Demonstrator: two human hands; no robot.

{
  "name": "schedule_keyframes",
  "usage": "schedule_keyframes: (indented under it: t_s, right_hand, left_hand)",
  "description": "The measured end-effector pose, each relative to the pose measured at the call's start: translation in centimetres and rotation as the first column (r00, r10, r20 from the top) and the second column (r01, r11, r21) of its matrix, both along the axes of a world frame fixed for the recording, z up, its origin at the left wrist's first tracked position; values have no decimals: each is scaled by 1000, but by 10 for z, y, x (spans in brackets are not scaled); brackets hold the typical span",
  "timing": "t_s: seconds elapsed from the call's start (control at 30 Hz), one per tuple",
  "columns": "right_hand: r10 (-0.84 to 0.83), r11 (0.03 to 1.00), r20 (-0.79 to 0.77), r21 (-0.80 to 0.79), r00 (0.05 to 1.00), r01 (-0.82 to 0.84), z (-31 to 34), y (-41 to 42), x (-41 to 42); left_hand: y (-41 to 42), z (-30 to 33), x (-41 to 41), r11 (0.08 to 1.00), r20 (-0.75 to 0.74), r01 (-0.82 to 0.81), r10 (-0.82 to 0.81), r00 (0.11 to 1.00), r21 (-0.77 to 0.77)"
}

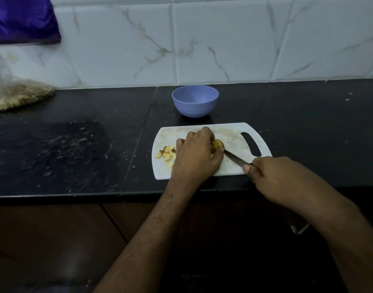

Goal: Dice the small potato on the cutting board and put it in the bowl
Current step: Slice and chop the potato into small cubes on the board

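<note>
Left hand (pixel 197 154) curled over the remaining potato piece (pixel 217 145) mid cutting board (pixel 234 136); right hand (pixel 272 174) grips the knife (pixel 236 158), tip at the potato. Diced pieces (pixel 167 155) lie at the board's left end; bowl (pixel 195 101) sits behind on the counter (pixel 75 144). Risk: the piece is small and rounded and fingertips sit close to the blade, so a roll could nick them.

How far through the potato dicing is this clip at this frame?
Partly done: a small pile of diced pieces lies on the cutting board. In hand: the left hand holds the remaining potato while the right hand grips the knife against it. Left: finish dicing and fill the bowl, which looks empty.
</note>
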State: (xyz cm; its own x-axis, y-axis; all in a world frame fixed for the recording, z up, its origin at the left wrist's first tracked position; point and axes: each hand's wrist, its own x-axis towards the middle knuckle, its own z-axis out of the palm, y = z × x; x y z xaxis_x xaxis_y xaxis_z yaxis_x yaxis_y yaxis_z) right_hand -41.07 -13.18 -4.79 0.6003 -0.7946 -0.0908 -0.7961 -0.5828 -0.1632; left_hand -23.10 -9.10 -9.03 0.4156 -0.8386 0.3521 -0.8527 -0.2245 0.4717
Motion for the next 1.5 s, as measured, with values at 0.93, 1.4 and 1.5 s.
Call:
schedule_keyframes:
  t_s: [0.93,1.4,1.5]
  right_hand:
    - [10,998,32,65,999,-12,-3,-23,38]
    - [11,998,-121,64,993,-4,1,-3,15]
    - [-6,999,-73,45,997,9,3,-1,3]
  left_hand:
    - [-9,-1,-9,998,155,-9,20,988,-70]
    - [-6,1,-7,1000,12,0,1,1000,-27]
    - [-6,1,-6,1000,-26,0,-1,1000,-23]
